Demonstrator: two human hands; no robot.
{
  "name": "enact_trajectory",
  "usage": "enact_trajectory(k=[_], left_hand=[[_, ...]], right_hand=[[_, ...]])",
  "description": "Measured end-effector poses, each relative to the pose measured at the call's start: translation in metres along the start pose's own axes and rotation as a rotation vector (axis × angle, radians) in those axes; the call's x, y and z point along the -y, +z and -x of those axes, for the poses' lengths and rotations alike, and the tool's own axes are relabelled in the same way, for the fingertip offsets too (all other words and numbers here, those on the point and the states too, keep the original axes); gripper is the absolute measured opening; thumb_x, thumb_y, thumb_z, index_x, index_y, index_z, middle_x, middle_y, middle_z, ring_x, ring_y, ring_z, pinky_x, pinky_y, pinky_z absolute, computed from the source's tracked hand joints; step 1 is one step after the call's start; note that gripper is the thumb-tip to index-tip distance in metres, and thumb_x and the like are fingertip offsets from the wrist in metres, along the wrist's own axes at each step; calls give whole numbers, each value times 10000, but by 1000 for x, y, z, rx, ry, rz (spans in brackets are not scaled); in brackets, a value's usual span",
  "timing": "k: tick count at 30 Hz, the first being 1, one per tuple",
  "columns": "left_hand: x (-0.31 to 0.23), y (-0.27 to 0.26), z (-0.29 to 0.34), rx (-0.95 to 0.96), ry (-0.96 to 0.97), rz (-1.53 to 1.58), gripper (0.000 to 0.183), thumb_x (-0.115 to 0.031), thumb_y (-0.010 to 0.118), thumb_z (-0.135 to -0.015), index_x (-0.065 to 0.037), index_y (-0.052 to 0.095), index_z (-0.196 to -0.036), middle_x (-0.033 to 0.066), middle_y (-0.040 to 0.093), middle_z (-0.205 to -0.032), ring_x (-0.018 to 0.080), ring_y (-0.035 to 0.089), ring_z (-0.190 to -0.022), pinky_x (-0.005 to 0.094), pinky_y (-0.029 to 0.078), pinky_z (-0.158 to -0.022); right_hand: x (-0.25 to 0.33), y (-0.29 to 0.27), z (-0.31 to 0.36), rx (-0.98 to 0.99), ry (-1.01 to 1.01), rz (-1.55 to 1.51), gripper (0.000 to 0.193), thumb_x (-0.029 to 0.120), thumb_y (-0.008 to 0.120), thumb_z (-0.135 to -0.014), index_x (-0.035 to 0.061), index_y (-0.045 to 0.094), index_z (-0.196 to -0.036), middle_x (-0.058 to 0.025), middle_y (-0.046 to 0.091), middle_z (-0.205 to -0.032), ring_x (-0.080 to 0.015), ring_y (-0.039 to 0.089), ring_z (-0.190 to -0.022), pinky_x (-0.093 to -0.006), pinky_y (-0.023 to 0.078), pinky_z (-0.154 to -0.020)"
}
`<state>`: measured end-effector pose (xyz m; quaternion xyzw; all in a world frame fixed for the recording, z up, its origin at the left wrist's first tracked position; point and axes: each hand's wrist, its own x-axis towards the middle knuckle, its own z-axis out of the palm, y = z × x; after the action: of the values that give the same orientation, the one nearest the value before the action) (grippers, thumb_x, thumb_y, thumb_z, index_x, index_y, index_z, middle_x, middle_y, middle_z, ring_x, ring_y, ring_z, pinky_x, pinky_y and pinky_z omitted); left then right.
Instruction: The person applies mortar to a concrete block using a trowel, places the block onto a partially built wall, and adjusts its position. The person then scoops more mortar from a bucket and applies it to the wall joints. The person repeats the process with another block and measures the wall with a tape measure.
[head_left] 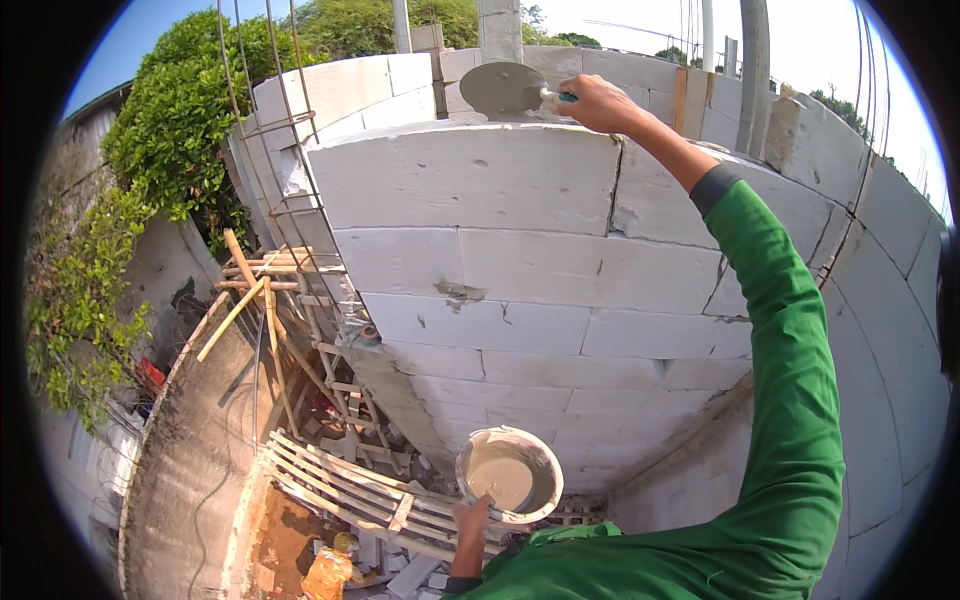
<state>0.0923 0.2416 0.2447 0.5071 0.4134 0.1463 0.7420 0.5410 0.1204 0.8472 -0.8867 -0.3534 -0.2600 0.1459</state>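
My right hand [600, 102] is closed around the green handle of a trowel [503, 88], reaching over the top of a wall of pale blocks [470, 180]. Grey mortar coats the trowel's rounded blade, which is held at the top course; whether it touches the blocks I cannot tell. Low in front of me, my left hand [472, 518] grips the near left rim of a bucket [549, 463]. Inside the bucket is wet, beige-grey mortar [502, 483]. The fingers of my left hand are partly hidden at the rim.
Upright steel bars [290, 110] rise at the wall's left end. Below them stands bamboo scaffolding [270, 300], with a slatted platform [350, 495] under the bucket. Another block wall [890, 330] closes the right side. Rubble and a yellow sack [327, 574] lie far below.
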Motion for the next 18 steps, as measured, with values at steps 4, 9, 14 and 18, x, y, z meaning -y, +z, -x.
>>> enact_trajectory(k=[4,9,14,18], left_hand=[[12,-5,-5,-28,17,-19,298,-79,742,-767,109,678,-989,119,682,-844,213,672,-666,357,560,-516],[-24,-10,19,-74,-116,19,334,-48,752,-759,145,685,-1024,124,715,-907,175,670,-746,313,535,-676],[-9,-23,-1,-78,53,-51,354,-93,761,-761,178,663,-966,139,701,-883,174,647,-768,305,516,-709],[-6,-36,-10,-74,129,-251,379,-146,747,-779,118,651,-1034,117,682,-838,186,613,-682,322,486,-583]], right_hand=[[-4,8,-8,0,-67,80,544,414,693,-907,72,687,-1330,-230,703,-1226,-370,673,-1143,-463,516,-1003],[-23,-18,13,9,26,81,558,413,695,-908,76,674,-1352,-210,701,-1252,-343,674,-1156,-457,519,-996],[-77,-45,38,135,180,-1,545,392,691,-922,65,668,-1357,-223,705,-1241,-351,680,-1142,-448,530,-971],[-123,-50,64,-65,56,169,546,380,693,-923,43,661,-1351,-234,698,-1250,-388,665,-1153,-453,520,-976]])
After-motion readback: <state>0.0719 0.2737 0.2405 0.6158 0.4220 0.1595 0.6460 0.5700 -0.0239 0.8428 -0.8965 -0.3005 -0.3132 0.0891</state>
